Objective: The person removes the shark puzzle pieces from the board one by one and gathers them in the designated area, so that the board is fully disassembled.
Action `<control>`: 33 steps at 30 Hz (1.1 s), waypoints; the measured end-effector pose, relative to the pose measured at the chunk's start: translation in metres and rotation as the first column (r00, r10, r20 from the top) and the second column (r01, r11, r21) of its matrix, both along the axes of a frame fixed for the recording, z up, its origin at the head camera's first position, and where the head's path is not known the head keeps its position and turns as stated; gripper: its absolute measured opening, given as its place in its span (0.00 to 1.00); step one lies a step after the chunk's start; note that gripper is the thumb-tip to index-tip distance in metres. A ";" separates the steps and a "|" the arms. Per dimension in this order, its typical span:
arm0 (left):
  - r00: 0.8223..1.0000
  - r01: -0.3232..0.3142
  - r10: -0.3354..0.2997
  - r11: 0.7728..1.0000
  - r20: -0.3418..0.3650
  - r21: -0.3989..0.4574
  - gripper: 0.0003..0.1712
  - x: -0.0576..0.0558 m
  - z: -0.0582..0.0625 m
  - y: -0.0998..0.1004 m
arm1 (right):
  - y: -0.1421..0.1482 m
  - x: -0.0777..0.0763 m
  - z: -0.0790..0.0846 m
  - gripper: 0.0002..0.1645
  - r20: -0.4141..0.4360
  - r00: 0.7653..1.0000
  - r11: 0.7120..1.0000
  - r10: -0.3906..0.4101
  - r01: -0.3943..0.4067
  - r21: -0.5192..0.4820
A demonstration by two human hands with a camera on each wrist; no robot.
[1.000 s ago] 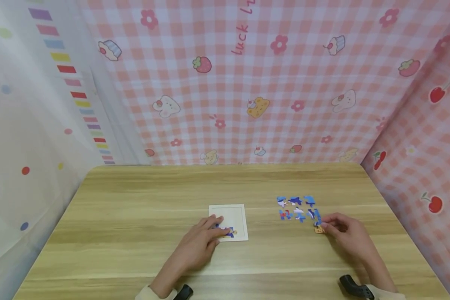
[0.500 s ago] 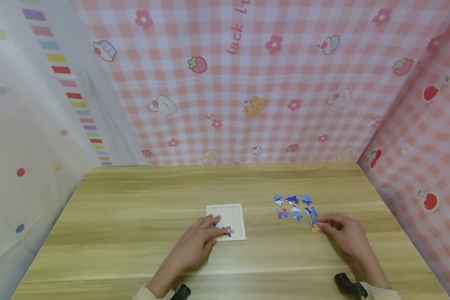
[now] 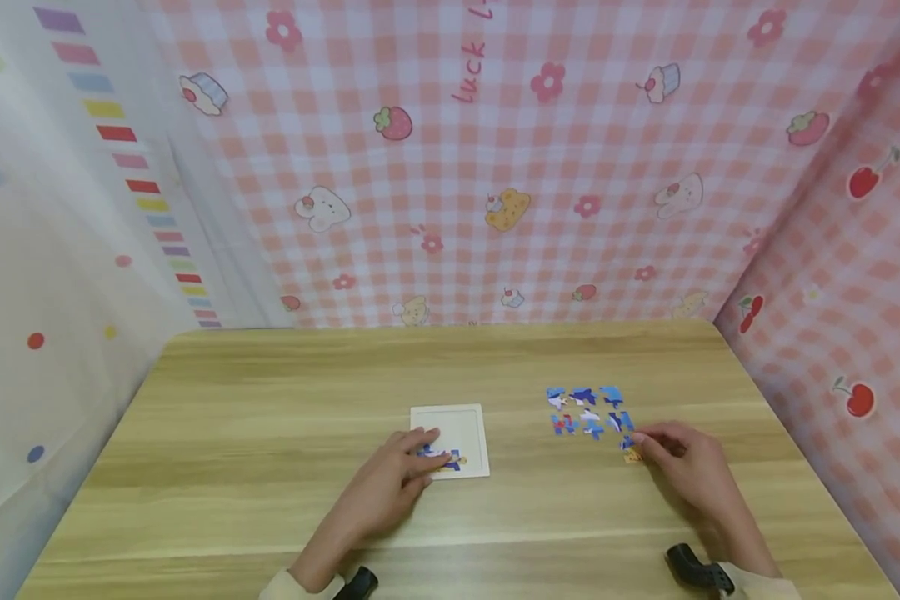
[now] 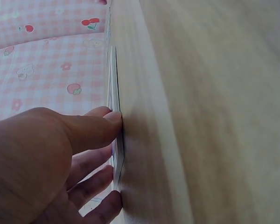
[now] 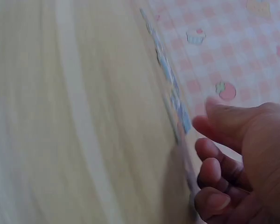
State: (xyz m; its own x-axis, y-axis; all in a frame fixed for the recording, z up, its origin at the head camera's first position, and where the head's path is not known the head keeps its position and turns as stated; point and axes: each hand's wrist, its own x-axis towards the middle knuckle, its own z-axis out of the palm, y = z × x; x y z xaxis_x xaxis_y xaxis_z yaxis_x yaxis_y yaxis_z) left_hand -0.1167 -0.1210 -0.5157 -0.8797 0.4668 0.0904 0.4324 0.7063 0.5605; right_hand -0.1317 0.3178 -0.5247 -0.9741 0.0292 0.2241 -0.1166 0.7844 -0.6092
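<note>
Left hand: the left hand lies palm down on the desk, forearm running up from the lower edge, fingers stretched forward and relaxed; the fingertips rest on the near left part of the white tray, pressing flat on the pieces already set there and curling round nothing.
Left wrist view: the thumb and fingers lie straight against the thin edge of the tray.
White tray: flat on the desk, near the middle, square with a raised border; a few fitted pieces sit along its near edge, just beside the left fingertips.
Right hand: the right hand rests low on the desk to the right, wrist angled in from the lower right corner, fingers bent and drawn together at the tips, which touch an orange piece.
Grip: whether the tips pinch that piece or only press on it I cannot tell.
Right wrist view: blurred; bent fingers close to the row of pieces.
Loose pieces: a cluster of blue puzzle pieces lies flat just beyond the right hand, well apart from the tray.
</note>
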 end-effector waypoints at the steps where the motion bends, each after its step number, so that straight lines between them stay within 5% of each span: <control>1: 1.000 -0.006 0.006 1.000 0.003 0.004 0.20 0.000 0.000 0.000 | -0.003 0.000 0.002 0.08 -0.015 1.000 1.000 0.004 -0.004 0.001; 6: 1.000 -0.016 0.016 0.999 0.005 0.035 0.21 -0.002 -0.001 0.000 | -0.022 0.002 0.011 0.05 -0.071 0.997 0.999 0.035 -0.035 0.004; 12: 1.000 0.008 -0.008 1.000 0.003 0.029 0.25 -0.006 0.000 -0.004 | -0.056 0.001 0.013 0.02 -0.053 0.985 0.986 0.163 -0.165 -0.033; 25: 0.996 0.093 -0.092 0.991 0.011 -0.094 0.27 -0.006 0.003 -0.025 | -0.127 -0.011 0.019 0.04 0.024 0.930 0.929 0.366 -0.364 -0.067; 33: 0.998 0.058 -0.057 0.993 0.018 -0.098 0.26 -0.004 0.004 -0.023 | -0.173 -0.015 0.018 0.07 0.089 0.886 0.886 0.456 -0.442 -0.140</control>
State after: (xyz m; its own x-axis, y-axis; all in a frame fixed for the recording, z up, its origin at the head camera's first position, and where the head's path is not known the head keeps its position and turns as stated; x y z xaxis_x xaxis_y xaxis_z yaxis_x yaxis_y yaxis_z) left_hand -0.1204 -0.1436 -0.5115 -0.8521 0.5227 0.0280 0.4657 0.7326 0.4965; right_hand -0.1471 0.1447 -0.5070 -0.9075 -0.3992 0.1305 -0.3632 0.5899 -0.7212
